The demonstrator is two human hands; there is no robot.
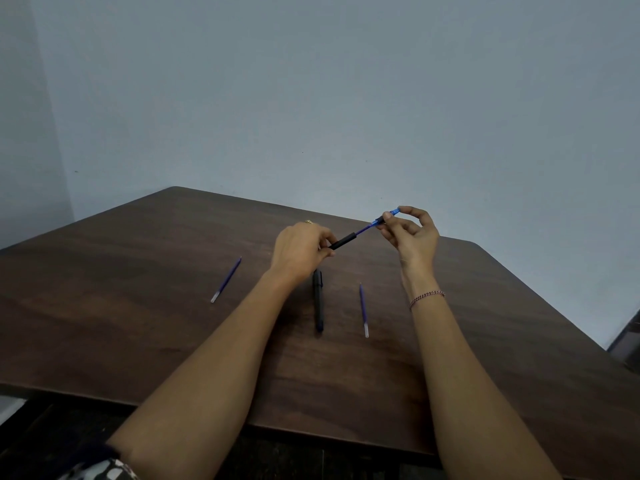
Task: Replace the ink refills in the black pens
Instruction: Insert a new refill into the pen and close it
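Note:
Above the dark wooden table (138,306), my left hand (299,251) grips a black pen barrel (343,242). A purple refill (363,231) sticks out of that barrel toward the upper right. My right hand (412,233) pinches the blue tip piece (386,217) at the refill's far end. A second black pen (318,301) lies whole on the table below my hands. One loose purple refill (227,279) lies to the left, another loose refill (363,310) lies just right of the lying pen.
The table's far edge runs close to a plain grey-blue wall. Its right corner drops off near a dark object (628,341) at the right edge. A thin bracelet (426,297) circles my right wrist.

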